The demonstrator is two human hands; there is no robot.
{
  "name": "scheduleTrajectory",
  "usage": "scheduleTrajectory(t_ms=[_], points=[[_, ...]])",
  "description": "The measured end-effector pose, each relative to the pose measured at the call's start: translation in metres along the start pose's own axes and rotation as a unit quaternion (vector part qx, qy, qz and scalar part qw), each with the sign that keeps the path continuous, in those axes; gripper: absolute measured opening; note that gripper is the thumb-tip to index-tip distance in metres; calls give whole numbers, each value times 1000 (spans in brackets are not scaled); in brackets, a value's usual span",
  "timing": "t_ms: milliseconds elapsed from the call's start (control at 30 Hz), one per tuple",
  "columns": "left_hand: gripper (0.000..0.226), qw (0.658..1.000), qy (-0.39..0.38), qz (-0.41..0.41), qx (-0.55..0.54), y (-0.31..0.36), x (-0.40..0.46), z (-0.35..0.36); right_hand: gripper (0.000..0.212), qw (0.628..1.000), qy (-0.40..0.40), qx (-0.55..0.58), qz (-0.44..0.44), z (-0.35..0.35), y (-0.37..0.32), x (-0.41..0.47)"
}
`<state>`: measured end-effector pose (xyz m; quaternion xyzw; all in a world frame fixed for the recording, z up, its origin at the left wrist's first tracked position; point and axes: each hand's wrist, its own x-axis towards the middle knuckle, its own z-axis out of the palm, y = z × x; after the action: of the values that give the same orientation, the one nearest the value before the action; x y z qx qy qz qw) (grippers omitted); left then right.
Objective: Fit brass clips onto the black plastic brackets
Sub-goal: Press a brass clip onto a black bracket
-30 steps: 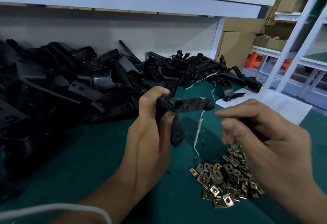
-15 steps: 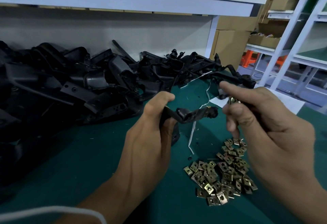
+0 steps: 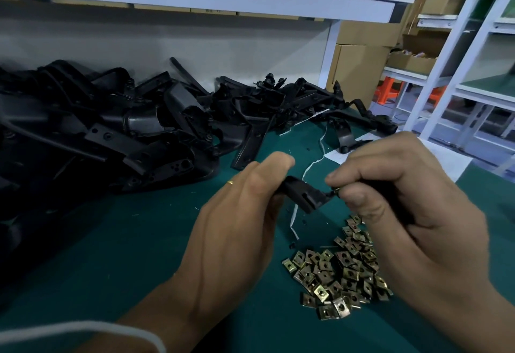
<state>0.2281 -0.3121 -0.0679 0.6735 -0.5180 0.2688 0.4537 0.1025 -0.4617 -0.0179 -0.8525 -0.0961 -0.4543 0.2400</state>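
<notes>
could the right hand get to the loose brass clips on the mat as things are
Probably yes: the pile of brass clips lies uncovered just below the right hand. But that hand is pinching at the bracket, so it must let go first.

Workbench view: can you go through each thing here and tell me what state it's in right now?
Left hand: grips one end of the black bracket.
Right hand: pinches a brass clip at the bracket's other end.
Black bracket: held off the mat, between both hands.
Brass clip: at the bracket's tip, mostly hidden; seating unclear.
Loose clips: heaped on the green mat.
Bracket pile: jumbled at the back.
</notes>
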Motion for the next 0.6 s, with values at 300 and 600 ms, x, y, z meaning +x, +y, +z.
scheduleTrajectory(t_ms=[300, 600], points=[[43, 1000, -8, -1, 3, 3, 0, 0, 12, 1000, 6, -13, -2, 1, -1, -1], [42, 999, -32, -9, 24, 5, 2, -3, 10, 998, 18, -51, -26, 1, -5, 0]])
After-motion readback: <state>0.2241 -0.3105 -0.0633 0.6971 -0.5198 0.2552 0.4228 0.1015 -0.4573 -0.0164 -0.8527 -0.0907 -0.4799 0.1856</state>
